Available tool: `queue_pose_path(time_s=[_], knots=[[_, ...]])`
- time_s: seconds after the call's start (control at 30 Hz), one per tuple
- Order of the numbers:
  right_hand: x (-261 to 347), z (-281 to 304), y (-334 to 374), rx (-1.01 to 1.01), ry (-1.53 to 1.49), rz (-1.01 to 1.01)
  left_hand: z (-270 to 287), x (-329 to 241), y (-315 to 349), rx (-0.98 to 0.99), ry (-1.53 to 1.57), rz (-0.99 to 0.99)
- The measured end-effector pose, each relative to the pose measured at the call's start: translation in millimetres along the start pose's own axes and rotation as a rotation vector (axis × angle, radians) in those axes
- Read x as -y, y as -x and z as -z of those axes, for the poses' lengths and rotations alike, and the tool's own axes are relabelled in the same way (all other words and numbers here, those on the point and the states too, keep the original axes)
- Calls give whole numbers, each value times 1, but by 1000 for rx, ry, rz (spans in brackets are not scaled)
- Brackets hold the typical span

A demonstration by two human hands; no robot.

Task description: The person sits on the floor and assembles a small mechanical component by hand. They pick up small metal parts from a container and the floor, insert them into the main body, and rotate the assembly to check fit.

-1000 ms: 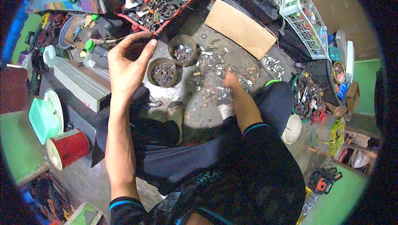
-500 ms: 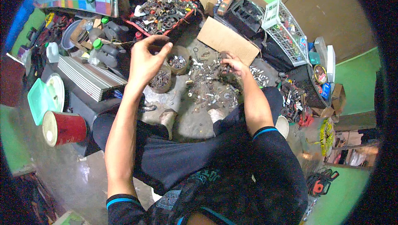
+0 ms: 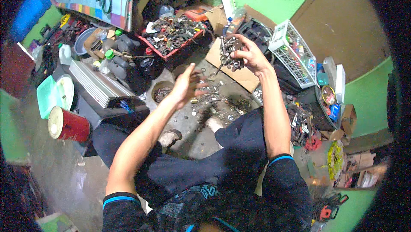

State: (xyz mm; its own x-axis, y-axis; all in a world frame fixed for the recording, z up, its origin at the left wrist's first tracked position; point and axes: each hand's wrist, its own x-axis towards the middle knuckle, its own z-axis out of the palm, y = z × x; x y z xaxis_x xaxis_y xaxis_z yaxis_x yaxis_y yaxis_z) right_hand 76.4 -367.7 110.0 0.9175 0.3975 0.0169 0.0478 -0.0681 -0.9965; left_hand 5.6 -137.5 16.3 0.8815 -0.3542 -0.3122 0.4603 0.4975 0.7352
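Observation:
My right hand (image 3: 255,57) is raised over the far right of the floor pile, its thumb and fingers closed around a clump of small metal hardware (image 3: 230,52). Bolts and similar pieces jut out of the clump in all directions; whatever binds them together is hidden. Over the left side of the pile hovers my left hand (image 3: 183,88), with nothing in it and its fingers spread and slightly blurred. Beneath both hands lie loose bolts, nuts and metal bits (image 3: 214,100). Beside my left hand stands a round tub of small metal pieces (image 3: 154,93), with a second tub (image 3: 178,70) behind it, partly covered.
A red crate (image 3: 171,54) heaped with metal parts stands at the back. Flattened cardboard (image 3: 242,76) lies behind the pile, near a white plastic basket (image 3: 293,54). More metal parts (image 3: 302,123) are heaped at right. A red can (image 3: 70,124) and black jugs (image 3: 122,67) stand at left.
My right hand has risen away from the pile with the metal clump. My left hand has come lower and to the right, its fingers spreading. The view has shifted slightly.

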Motion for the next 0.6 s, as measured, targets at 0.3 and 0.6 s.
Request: queue_pose_path(time_s=[0.3,0.6], knots=[[-24,-75,-6,123,143,150,14,11,-7,-130,356,-78],[-44,-156,-2,63,731,313,41,4,14,-298,506,-319]])
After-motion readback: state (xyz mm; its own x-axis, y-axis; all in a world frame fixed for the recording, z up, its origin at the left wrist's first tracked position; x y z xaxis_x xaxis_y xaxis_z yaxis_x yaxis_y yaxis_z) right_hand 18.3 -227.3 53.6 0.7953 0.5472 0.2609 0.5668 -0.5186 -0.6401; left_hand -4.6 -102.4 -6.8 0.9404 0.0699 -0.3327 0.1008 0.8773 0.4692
